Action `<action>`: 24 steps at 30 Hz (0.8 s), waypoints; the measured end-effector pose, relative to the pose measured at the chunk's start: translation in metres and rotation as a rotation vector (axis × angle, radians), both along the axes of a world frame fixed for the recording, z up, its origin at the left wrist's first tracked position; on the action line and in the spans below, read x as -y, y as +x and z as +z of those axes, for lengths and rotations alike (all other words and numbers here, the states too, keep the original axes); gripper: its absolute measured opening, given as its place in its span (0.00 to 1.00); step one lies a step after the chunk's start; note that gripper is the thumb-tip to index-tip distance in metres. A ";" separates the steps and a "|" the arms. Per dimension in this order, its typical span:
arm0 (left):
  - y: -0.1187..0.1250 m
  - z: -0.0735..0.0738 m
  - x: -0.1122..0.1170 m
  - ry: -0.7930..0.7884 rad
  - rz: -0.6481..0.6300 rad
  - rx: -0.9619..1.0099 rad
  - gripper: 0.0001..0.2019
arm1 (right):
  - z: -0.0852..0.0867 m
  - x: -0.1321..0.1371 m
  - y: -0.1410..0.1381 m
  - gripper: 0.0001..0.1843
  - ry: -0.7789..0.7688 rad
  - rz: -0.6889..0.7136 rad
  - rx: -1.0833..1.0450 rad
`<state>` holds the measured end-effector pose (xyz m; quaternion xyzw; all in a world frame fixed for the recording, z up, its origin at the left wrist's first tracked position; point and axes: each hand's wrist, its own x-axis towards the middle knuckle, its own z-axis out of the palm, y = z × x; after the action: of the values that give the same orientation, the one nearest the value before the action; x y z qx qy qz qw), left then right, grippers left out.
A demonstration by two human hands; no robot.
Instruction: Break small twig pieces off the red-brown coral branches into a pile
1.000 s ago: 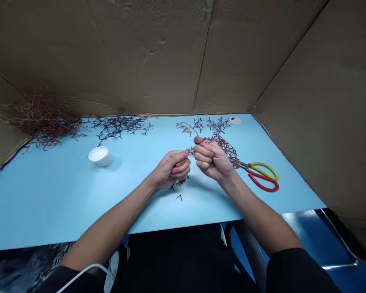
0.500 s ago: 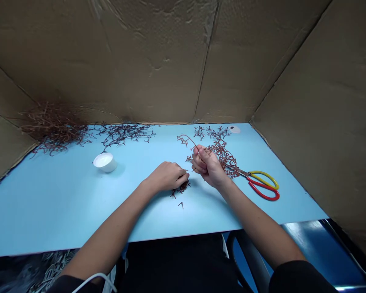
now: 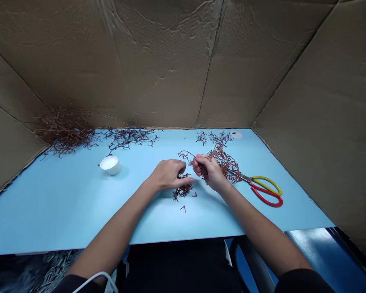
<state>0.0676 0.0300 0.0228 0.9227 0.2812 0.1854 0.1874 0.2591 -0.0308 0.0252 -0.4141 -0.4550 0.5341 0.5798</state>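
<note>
My right hand (image 3: pixel 209 171) is closed around a dark red branching plastic frame (image 3: pixel 224 161) that sticks out above and to the right of it, just over the blue table (image 3: pixel 64 203). My left hand (image 3: pixel 167 175) lies low on the table beside it, fingers curled, thumb stretched toward the right hand, resting on a small heap of snapped-off red pieces (image 3: pixel 183 190). Whether its fingers pinch a piece is hidden. A single loose piece (image 3: pixel 183 208) lies a little nearer to me.
Red-and-yellow scissors (image 3: pixel 264 188) lie right of the frame. A white cup (image 3: pixel 110 165) stands to the left. More branch frames (image 3: pixel 129 137) and a brown tangle (image 3: pixel 64 132) lie at the back left, a few frames (image 3: pixel 215 137) and a white lid (image 3: pixel 236 134) at the back right. Cardboard walls enclose the table.
My left hand dropped from mid-air beside the right hand down onto the heap of pieces. My right hand lowered with the frame. The camera tilted so the table sits lower in view.
</note>
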 end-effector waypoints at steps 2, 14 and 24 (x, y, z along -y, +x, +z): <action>0.001 -0.006 -0.005 -0.112 0.109 0.214 0.29 | 0.000 0.001 0.001 0.18 0.013 0.039 -0.001; 0.017 0.003 0.008 -0.470 0.085 0.694 0.14 | -0.002 0.000 0.000 0.21 0.065 0.062 0.202; -0.015 0.034 0.002 -0.847 -0.198 0.308 0.30 | 0.015 0.003 0.014 0.31 -0.037 0.490 0.023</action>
<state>0.0529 0.0284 0.0569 0.7490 0.2116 0.1706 0.6042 0.2731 -0.0336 0.0398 -0.3078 -0.5388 0.6622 0.4199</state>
